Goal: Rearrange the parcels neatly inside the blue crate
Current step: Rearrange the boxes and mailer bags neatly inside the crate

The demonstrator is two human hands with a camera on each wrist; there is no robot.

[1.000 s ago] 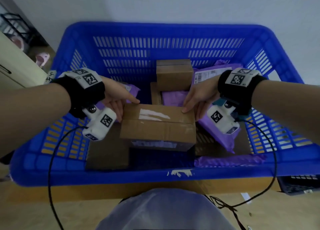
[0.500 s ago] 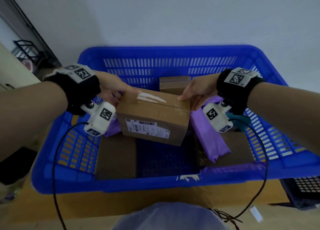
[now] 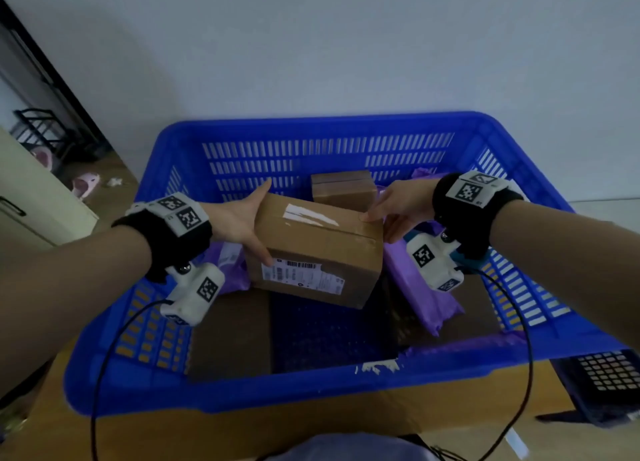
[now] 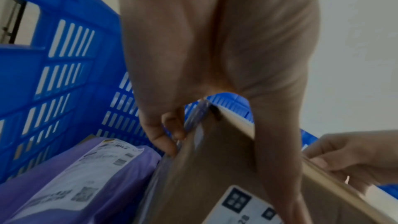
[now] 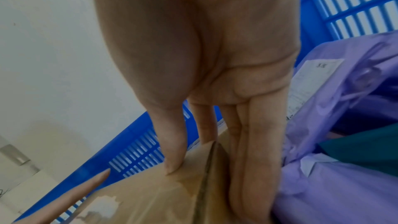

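Observation:
The blue crate (image 3: 311,122) fills the head view. I hold a large cardboard box (image 3: 311,249) in the air over its middle, tilted so the labelled face points at me. My left hand (image 3: 239,223) grips the box's left end, fingers curled round the far edge (image 4: 168,135) and thumb down the front. My right hand (image 3: 394,207) clamps the right end, thumb on top (image 5: 172,159) and fingers down the side. A smaller cardboard box (image 3: 341,188) stands behind. Purple mailers lie at the left (image 3: 225,263) and right (image 3: 422,287).
Flat brown parcels lie on the crate floor at front left (image 3: 228,332) and right (image 3: 478,308), with bare blue floor (image 3: 322,332) between them. The crate sits on a wooden table (image 3: 311,426). A dark grid basket (image 3: 606,374) is at the lower right, a cream cabinet (image 3: 31,200) at the left.
Both hands have raised the large box off the parcels below and tipped its label side toward me. The head view has swung upward, showing more wall.

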